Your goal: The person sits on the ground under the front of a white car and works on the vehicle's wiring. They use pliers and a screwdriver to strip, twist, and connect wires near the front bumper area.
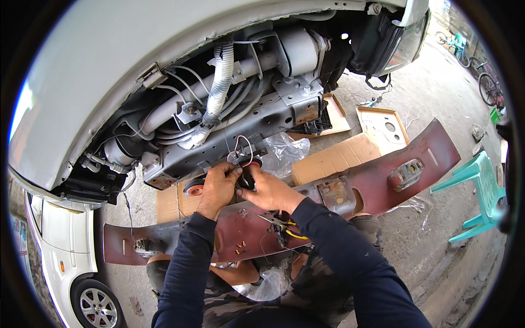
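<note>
My left hand (217, 188) is closed in a pinch beside a round black disc horn with a red rim (255, 163), just below the vehicle's frame beam. What its fingertips hold is too small to make out. My right hand (268, 191) wraps round the horn from the other side. Thin red and white wires (244, 140) loop up from between the hands. A second red-and-black horn (193, 189) sits left of my left wrist. Across my lap lies a dark red metal bumper (394, 175), with yellow-handled pliers (294, 235) and several small brass-coloured bits (240, 249) on it.
Overhead hangs the open front of a white vehicle (109, 54), with a grey beam (251, 123) and a ribbed hose (220, 82). Flattened cardboard (333, 158) and clear plastic (284, 150) lie beyond the bumper. A green plastic chair (481, 186) stands right; a white car (65, 246) left.
</note>
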### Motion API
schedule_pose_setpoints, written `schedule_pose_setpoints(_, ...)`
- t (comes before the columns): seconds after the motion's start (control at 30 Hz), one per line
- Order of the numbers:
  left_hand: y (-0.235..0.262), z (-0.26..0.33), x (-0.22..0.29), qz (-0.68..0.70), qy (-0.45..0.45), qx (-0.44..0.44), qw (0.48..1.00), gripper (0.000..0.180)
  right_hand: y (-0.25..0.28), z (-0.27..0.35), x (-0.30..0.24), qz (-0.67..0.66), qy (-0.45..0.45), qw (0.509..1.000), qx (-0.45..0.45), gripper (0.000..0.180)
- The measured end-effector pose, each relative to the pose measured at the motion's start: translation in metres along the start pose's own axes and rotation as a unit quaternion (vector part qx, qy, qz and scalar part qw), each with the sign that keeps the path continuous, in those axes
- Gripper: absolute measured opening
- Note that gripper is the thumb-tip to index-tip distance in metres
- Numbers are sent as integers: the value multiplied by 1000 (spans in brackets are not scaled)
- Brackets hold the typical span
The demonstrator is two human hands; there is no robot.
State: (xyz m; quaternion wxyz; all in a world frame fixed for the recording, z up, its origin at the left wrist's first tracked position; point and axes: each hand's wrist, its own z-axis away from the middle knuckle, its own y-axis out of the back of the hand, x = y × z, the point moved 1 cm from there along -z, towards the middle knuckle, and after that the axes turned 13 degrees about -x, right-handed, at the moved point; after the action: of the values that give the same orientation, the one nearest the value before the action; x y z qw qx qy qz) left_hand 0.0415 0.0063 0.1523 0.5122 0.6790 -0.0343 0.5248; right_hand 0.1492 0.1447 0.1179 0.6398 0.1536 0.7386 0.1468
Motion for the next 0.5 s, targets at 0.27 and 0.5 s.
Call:
schedule_pose_setpoints(0.27, 1, 2, 4, -8, 19, 6, 1000, 18, 5, -1, -7, 161, -37, 986, -15, 57)
schedule_pose_setpoints(0.5, -9, -10, -15, 183, 47, -48, 981, 22, 17, 3, -36, 130, 42, 990, -14, 50)
